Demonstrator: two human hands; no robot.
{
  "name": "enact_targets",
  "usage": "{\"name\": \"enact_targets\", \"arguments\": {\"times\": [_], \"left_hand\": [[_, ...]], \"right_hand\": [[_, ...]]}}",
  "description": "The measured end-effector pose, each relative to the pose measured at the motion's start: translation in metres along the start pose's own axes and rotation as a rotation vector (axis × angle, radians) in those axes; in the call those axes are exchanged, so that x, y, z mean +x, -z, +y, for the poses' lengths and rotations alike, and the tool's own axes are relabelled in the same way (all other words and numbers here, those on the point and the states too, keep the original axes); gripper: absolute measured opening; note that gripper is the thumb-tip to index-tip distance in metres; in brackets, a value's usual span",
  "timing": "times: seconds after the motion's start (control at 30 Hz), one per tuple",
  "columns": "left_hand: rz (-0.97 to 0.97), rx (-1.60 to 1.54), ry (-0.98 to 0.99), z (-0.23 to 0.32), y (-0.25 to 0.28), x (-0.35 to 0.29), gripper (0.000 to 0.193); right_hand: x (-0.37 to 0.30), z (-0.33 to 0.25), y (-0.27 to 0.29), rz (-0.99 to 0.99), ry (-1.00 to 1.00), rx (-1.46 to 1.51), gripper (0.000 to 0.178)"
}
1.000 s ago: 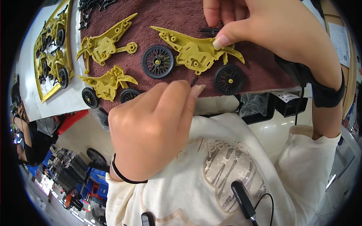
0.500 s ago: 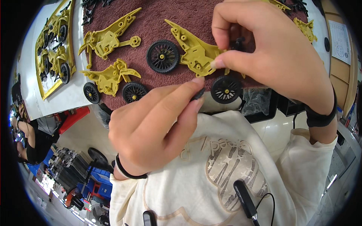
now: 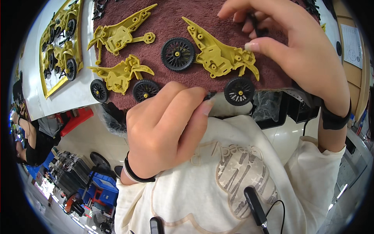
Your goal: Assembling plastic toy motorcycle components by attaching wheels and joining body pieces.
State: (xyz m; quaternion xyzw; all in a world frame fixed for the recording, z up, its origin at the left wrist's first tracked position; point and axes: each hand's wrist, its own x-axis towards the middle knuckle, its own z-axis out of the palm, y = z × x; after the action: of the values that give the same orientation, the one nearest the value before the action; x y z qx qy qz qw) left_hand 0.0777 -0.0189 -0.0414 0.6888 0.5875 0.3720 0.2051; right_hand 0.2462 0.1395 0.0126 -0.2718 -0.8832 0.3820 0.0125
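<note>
A yellow plastic toy motorcycle body half [image 3: 220, 58] lies on the brown towel with its inner side up. One black spoked wheel [image 3: 177, 54] sits at its left end; another wheel [image 3: 239, 91] lies just below its right end, at the towel's edge. My right hand [image 3: 296, 46] hovers over the upper right of this body, its thumb tip beside the body's edge. A small black plastic part [image 3: 256, 28] is held in its curled fingers. Below the body, my left hand [image 3: 165, 130] pinches a small black piece [image 3: 209, 95], mostly hidden by thumb and forefinger.
Left on the towel [image 3: 167, 17] are another yellow body half [image 3: 119, 37] and a yellow body half [image 3: 119, 78] with two wheels. A yellow-edged tray [image 3: 47, 91] of assembled toy motorcycles stands farther left. Black parts [image 3: 99, 9] lie at the far edge. A person [image 3: 35, 142] is at left.
My right hand has drawn up and away from the body's right end, uncovering it, with the black part in its fingers. My left hand still pinches its piece. The whole view has shifted slightly.
</note>
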Motion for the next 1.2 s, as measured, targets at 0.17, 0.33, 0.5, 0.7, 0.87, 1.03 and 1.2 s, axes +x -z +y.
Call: {"name": "enact_targets", "arguments": {"times": [0.17, 0.33, 0.5, 0.7, 0.87, 1.03, 1.2], "left_hand": [[-0.001, -0.012, 0.014, 0.0, 0.002, -0.002, 0.014], [0.0, 0.016, 0.019, 0.001, 0.0, -0.001, 0.013], [-0.011, 0.026, 0.056, 0.002, 0.0, -0.003, 0.013], [0.056, 0.072, -0.004, 0.0, -0.003, -0.005, 0.015], [0.073, 0.112, -0.042, 0.0, -0.003, -0.003, 0.016], [0.084, 0.143, -0.062, -0.001, 0.002, -0.003, 0.017], [0.06, 0.104, -0.034, 0.0, 0.003, -0.003, 0.018]], "right_hand": [[-0.012, 0.006, -0.01, 0.195, 0.173, -0.371, 0.03], [-0.015, -0.005, -0.04, 0.264, 0.051, -0.488, 0.024], [-0.018, 0.0, -0.04, 0.114, -0.098, 0.005, 0.024], [-0.008, 0.001, -0.031, -0.022, -0.407, 0.705, 0.035], [-0.01, 0.001, -0.036, -0.022, -0.388, 0.797, 0.034], [-0.009, 0.002, -0.035, -0.017, -0.408, 0.811, 0.034], [-0.009, -0.001, -0.034, 0.008, -0.417, 0.829, 0.034]]}}
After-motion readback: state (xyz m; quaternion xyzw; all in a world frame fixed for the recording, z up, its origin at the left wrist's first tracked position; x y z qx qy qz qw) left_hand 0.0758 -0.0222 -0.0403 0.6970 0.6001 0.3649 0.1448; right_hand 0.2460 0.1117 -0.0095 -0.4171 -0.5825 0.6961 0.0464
